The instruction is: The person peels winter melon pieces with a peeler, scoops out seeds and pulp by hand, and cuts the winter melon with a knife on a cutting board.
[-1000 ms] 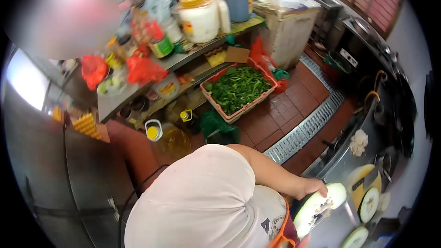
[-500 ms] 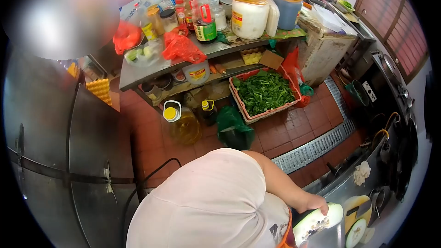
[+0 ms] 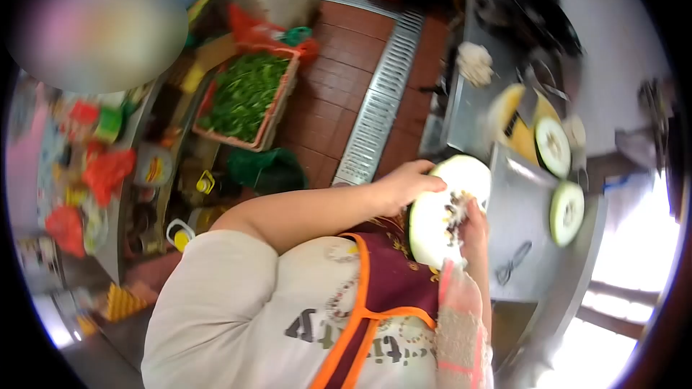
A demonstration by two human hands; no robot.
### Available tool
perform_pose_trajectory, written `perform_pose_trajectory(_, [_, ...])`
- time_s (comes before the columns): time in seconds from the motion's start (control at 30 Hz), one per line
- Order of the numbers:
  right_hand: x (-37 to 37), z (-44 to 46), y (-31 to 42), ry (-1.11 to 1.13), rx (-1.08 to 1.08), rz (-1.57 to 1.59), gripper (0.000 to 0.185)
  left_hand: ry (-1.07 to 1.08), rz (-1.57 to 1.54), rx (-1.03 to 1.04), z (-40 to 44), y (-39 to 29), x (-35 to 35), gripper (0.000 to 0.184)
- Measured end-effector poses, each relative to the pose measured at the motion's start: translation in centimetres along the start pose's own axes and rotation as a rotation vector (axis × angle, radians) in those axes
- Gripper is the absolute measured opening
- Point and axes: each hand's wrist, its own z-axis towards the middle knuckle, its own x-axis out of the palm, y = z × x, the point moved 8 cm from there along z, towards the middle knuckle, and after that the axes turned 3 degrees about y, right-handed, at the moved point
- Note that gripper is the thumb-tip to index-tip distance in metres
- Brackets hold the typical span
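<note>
A cut piece of winter melon [image 3: 430,234], with white flesh, a dark green rind edge and a seedy hollow, is held in front of my apron. My left hand [image 3: 409,186] grips its upper left edge, thumb on the cut face. My right hand [image 3: 474,234] holds the right side, with its thumb at the seeds; its other fingers are partly hidden. Over my right forearm lies a pink-striped cloth or sleeve [image 3: 459,317]. Round melon slices rest to the right, one slice [image 3: 553,145] by the round cutting board [image 3: 507,104] and another slice [image 3: 567,214] nearer me.
A metal counter [image 3: 515,205] carries a dark, looped tool like scissors [image 3: 513,263] and a crumpled cloth [image 3: 474,63]. A knife lies on the board. Across the tiled floor, past a drain grate [image 3: 378,112], stands a crate [image 3: 277,112] of leafy greens. Bottles and bags crowd a left shelf.
My view has swung to the right, bringing the counter and melon nearer the middle. The melon is now raised toward my chest, and my right hand shows on it.
</note>
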Motion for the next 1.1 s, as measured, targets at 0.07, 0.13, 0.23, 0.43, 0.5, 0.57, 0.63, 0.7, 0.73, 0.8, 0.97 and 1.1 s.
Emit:
perform_pose_trajectory(0.07, [0.6,-0.7,1.4,-0.105,0.017,0.071,0.03,0.015,0.104,-0.063,1.1,0.0,0.3,0.051])
perform_pose_trajectory(0.13, [0.0,-1.4,2.3,-0.161,0.02,0.068,0.03,0.041,0.192,-0.082,1.8,0.1,1.7,0.055])
perform_pose_trajectory(0.23, [0.0,-1.9,2.3,-0.224,-0.056,0.118,0.029,0.103,0.303,-0.055,2.6,0.8,2.1,0.056])
perform_pose_trajectory(0.43, [-1.1,-2.1,2.2,-0.348,-0.147,0.283,0.031,0.192,0.425,-0.1,3.7,1.6,3.0,0.054])
perform_pose_trajectory(0.5, [-1.2,-1.9,2.0,-0.355,-0.146,0.264,0.034,0.17,0.429,-0.12,3.8,2.0,2.7,0.053])
perform_pose_trajectory(0.57, [-1.3,-1.6,1.4,-0.355,-0.149,0.248,0.035,0.175,0.4,-0.147,3.8,2.1,2.7,0.053])
perform_pose_trajectory(0.63, [-1.1,-1.4,0.8,-0.379,-0.16,0.308,0.031,0.166,0.396,-0.162,3.6,1.8,2.9,0.053])
perform_pose_trajectory(0.7, [-1.1,-1.0,0.2,-0.416,-0.224,0.365,0.026,0.172,0.403,-0.163,3.7,1.8,2.8,0.053])
perform_pose_trajectory(0.73, [-0.9,-1.0,0.1,-0.457,-0.216,0.389,0.026,0.156,0.436,-0.134,3.8,1.9,2.6,0.053])
perform_pose_trajectory(0.8, [-0.8,-0.7,-0.3,-0.478,-0.223,0.442,0.025,0.151,0.413,-0.163,3.8,1.9,2.6,0.053])
perform_pose_trajectory(0.97, [-0.8,0.0,-1.4,-0.534,-0.238,0.439,0.019,0.161,0.329,-0.217,4.5,3.4,0.9,0.053])
perform_pose_trajectory(1.1, [-1.0,0.5,-1.8,-0.513,-0.189,0.402,0.013,0.166,0.255,-0.275,4.8,4.1,0.1,0.054])
